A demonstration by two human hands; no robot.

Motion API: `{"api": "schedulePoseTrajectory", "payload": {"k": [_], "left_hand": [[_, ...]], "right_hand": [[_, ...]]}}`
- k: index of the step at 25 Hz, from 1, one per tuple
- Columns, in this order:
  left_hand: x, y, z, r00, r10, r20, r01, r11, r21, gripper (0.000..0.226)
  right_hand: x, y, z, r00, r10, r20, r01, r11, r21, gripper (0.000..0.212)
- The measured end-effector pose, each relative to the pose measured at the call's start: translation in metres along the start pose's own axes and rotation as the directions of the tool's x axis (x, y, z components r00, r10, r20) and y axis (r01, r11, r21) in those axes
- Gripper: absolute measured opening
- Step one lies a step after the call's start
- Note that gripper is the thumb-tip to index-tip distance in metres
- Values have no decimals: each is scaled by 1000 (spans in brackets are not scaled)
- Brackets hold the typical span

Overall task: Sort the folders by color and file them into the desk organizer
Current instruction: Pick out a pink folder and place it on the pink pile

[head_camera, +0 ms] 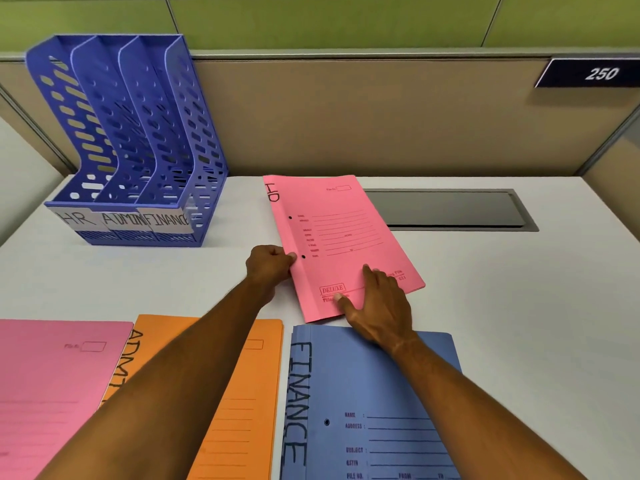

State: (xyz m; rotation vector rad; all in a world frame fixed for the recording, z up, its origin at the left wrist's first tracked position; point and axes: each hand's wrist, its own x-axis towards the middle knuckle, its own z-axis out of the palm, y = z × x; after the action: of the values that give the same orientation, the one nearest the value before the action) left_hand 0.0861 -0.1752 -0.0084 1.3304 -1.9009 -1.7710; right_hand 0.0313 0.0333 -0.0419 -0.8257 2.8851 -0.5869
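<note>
A pink folder (332,237) lies in the middle of the white desk, its spine to the left. My left hand (270,265) pinches the spine edge near the lower punch hole. My right hand (374,303) rests flat on the folder's lower right part, fingers spread. A blue three-slot organizer (138,140) stands at the back left with labels HR, ADMIN and FINANCE; its slots look empty. Near me lie another pink folder (52,393), an orange folder (242,403) marked ADMIN, and a blue folder (363,410) marked FINANCE.
A grey cable hatch (450,209) is set into the desk (519,306) behind the pink folder. A beige partition wall (381,116) with a dark "250" sign (592,73) runs along the back.
</note>
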Motion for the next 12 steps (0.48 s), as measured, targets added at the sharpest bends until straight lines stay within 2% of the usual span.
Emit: {"api": "schedulePoseTrajectory", "payload": {"k": [5,12], "left_hand": [[-16,15,-9,994,104,-29,-105,994,-24,8],[-40,42,-44,970,237,-60,-239,971,-28,7]], "right_hand": [[-2,-4,-9,998,23,55,-29,994,102,86],[-8,-22,-40,995,2,-103,22,972,234,71]]}}
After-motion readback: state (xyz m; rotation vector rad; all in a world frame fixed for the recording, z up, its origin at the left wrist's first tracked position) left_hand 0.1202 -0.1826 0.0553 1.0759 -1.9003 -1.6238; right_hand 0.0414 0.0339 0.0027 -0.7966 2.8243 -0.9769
